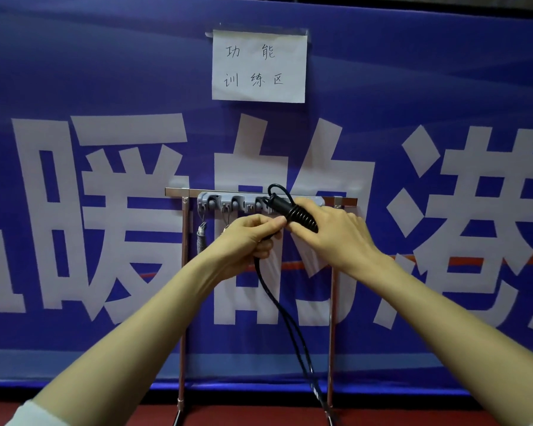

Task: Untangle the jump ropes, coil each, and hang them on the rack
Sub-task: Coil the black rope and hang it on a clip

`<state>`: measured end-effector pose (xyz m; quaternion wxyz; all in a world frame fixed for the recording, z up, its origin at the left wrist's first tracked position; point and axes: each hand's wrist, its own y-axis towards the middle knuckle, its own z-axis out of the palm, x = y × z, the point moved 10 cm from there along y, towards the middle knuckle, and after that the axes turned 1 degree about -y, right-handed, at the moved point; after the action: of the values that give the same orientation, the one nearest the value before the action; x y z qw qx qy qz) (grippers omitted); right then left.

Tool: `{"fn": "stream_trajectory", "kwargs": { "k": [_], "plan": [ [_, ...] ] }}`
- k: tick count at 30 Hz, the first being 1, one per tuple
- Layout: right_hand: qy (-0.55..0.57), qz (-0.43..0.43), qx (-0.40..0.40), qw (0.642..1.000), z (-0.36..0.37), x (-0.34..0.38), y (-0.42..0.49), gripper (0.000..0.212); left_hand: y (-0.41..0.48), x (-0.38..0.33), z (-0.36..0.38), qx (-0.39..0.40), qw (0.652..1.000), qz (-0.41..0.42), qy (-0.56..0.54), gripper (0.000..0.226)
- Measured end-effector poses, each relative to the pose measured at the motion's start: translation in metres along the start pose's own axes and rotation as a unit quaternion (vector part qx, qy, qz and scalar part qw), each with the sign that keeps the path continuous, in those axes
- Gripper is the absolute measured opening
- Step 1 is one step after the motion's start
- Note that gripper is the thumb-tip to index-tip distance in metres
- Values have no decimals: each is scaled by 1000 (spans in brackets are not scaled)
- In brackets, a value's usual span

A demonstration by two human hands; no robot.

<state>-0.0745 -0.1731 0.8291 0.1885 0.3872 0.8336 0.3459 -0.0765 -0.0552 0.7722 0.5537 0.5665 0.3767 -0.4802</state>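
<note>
You are facing a rack with a metal top bar and two thin copper-coloured legs, standing in front of a blue banner printed with large white characters. A grey hook strip runs along the top bar.

Both of your bare arms reach forward and meet just in front of the right part of that strip, holding a black jump rope. Your right hand has its back to the camera and its fingers curled round the rope's black handle. The handle tilts up to the left, and the cord is wound round its lower part in tight turns. A small loop of cord arches above the top of the handle, close to the hooks.

Your left hand is closed too. Its thumb and fingers pinch the cord just left of the wound section, almost touching your right hand. Below your left hand, two loose strands of cord hang down and to the right, reaching the red floor near the rack's right leg.

On the leftmost hook hangs a second, grey rope, bundled up. Something also hangs from the next hook, but your left hand hides most of it.

A white paper sign with handwritten characters is taped to the banner above the rack.
</note>
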Motion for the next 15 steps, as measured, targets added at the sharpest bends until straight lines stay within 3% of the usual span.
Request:
{"fn": "stream_trajectory", "kwargs": {
  "k": [2,6,10,12,15],
  "plan": [
    [103,5,19,994,-1,-2,-1,43,-1,-5,-1,-3,999,32,7,11],
    [267,45,93,958,11,-4,-7,47,-5,-16,1,-10,993,111,49,34],
    [479,108,132,861,25,-3,-11,61,-9,-24,-2,-41,982,167,75,26],
    [520,130,164,828,30,-1,-15,58,-12,-23,-1,-29,978,176,107,24],
    [527,129,192,817,33,5,-18,45,-19,-26,0,-35,963,198,181,21]
  ]
}}
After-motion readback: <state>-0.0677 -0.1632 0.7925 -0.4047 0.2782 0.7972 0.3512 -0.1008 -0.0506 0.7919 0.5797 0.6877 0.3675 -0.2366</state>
